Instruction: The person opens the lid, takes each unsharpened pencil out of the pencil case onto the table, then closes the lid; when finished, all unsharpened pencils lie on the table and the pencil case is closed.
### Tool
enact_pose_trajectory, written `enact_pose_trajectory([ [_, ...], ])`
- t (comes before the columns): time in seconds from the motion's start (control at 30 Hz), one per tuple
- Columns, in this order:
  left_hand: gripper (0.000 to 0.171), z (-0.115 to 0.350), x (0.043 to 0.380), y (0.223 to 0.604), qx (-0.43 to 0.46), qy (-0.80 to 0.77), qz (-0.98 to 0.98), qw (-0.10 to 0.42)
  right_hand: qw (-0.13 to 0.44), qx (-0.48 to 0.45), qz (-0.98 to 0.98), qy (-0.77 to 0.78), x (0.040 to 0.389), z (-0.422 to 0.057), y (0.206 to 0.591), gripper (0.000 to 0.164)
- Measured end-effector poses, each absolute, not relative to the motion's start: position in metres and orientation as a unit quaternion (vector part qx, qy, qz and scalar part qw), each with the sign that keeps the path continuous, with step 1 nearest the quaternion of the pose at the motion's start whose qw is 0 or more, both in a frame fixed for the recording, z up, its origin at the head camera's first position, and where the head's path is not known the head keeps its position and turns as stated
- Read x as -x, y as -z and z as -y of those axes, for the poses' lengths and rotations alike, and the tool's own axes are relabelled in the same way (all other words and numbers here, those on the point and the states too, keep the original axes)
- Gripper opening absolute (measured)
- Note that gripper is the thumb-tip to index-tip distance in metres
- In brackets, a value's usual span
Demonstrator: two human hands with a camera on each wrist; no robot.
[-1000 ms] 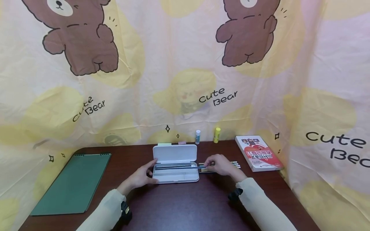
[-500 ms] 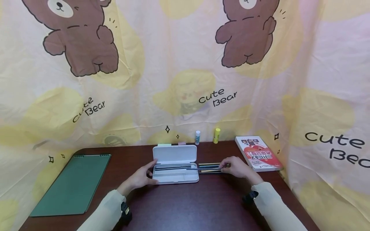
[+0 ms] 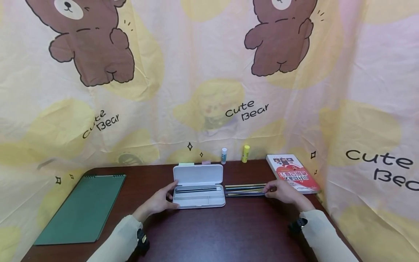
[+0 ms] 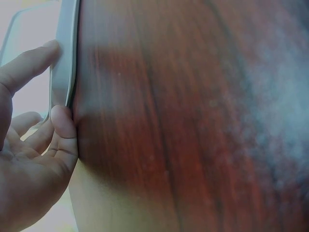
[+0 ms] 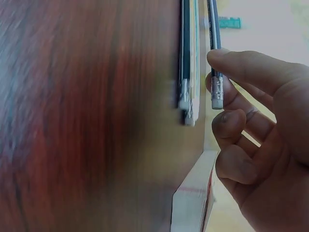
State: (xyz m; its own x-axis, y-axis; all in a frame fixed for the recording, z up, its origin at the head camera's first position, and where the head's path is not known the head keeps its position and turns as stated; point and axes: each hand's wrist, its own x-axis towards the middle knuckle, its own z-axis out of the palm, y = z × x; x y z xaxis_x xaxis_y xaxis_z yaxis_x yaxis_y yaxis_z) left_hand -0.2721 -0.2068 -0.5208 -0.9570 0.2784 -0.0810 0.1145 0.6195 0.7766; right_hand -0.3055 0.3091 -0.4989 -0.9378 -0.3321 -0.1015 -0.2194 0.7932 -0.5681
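A white pencil case (image 3: 191, 201) lies with its lid up at the middle of the table. Dark pencils (image 3: 198, 189) rest in its rear compartment. My left hand (image 3: 159, 199) grips the case's left end, thumb at the near corner and fingers farther back. Between the thumb and finger of my right hand (image 3: 283, 191) is a dark pencil (image 5: 215, 38), pinched near its eraser end and raised over the table in the right wrist view. Several more pencils (image 3: 243, 186) lie side by side just right of the case, beneath the held one.
A green spiral notebook (image 3: 82, 211) lies at the left. The red and white book (image 3: 294, 174) is at the right, close behind my right hand. A glue stick (image 3: 224, 156), a yellow tube (image 3: 245, 154) and sticky notes (image 3: 186, 164) sit along the back edge.
My right hand has moved right, away from the case, drawing the pinched pencil out from over it to above the pencils beside it. My left hand has stayed put.
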Motion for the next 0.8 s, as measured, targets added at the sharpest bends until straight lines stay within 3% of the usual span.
enact_pose_trajectory([
  [0.8,0.100,0.2065,0.2730,0.5213,-0.101,-0.414,-0.899,0.100,0.097,0.126,-0.949,0.271,0.3038,-0.3108,0.5069,0.015],
])
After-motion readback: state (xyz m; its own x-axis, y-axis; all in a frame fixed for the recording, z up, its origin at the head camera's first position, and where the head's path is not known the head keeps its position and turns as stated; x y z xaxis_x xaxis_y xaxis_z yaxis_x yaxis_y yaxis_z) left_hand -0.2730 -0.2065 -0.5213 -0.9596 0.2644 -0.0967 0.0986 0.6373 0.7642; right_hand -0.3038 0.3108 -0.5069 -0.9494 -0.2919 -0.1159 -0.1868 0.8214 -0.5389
